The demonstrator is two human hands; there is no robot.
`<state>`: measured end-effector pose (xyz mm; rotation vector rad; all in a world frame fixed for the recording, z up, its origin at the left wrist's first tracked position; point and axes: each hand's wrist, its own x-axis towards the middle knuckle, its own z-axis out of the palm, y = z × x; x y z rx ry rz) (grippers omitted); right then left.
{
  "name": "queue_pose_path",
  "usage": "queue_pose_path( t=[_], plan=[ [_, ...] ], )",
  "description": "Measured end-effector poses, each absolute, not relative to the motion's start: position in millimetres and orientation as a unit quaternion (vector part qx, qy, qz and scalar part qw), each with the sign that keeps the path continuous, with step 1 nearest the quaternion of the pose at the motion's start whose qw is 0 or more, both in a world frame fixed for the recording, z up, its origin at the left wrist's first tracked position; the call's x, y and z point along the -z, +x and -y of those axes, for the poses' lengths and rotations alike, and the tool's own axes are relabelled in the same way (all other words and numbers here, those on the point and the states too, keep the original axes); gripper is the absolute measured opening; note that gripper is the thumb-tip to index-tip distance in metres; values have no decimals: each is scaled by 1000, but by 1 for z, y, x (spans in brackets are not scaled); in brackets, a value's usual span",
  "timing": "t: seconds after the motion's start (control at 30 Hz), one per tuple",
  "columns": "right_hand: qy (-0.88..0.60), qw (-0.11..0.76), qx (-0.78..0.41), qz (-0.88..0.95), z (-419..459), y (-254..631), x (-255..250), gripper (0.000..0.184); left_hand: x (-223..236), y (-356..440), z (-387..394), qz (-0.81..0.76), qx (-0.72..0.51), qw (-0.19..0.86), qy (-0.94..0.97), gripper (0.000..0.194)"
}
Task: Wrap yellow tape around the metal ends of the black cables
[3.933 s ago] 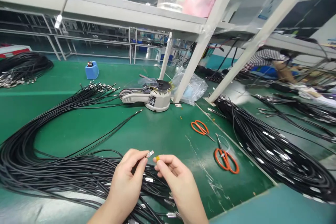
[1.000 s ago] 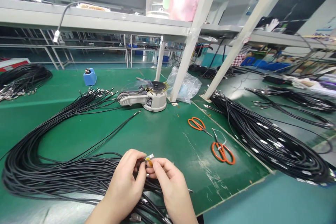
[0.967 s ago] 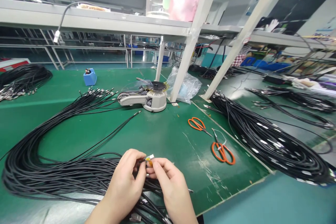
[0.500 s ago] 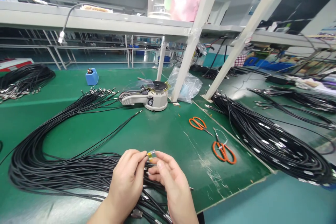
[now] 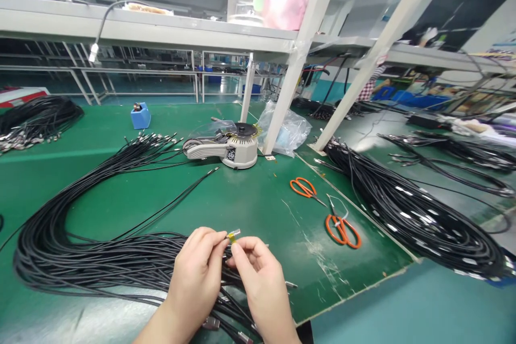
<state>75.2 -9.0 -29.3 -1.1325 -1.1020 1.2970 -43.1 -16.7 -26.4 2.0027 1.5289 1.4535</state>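
My left hand [image 5: 196,274] is closed in a pinch on a thin black cable just behind its metal connector [image 5: 236,233]. A small strip of yellow tape [image 5: 231,238] is wrapped at the connector's base, with an end hanging down. Thumb and fingers of my right hand [image 5: 260,279] are pinched together at that hanging tape end, right beside the connector. Beneath both hands lies a large bundle of black cables [image 5: 121,258], curving round to the left. Several of its connector ends show below and between my wrists. My palms hide part of the held cable.
A grey tape dispenser [image 5: 241,153] stands ahead, with a clear plastic bag [image 5: 287,131] behind the post. Two orange-handled scissors [image 5: 303,188] lie on the right. A blue holder [image 5: 141,116] is at the back left. Another cable bundle [image 5: 395,209] lies beyond the slanted post.
My right hand's fingers have closed from a loose, spread pose into a pinch on the tape end below the connector. The left hand keeps its hold, almost unmoved.
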Motion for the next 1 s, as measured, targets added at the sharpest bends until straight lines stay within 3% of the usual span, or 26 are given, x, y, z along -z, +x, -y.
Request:
queue_pose_path(
  t=[0.43,1.0],
  plan=[
    [-496,506,-489,509,10,79,22,17,12,-43,18,-581,-437,266,633,22],
    [-483,517,-479,519,9,77,25,19,11,-41,19,-596,-451,317,584,24]
  ],
)
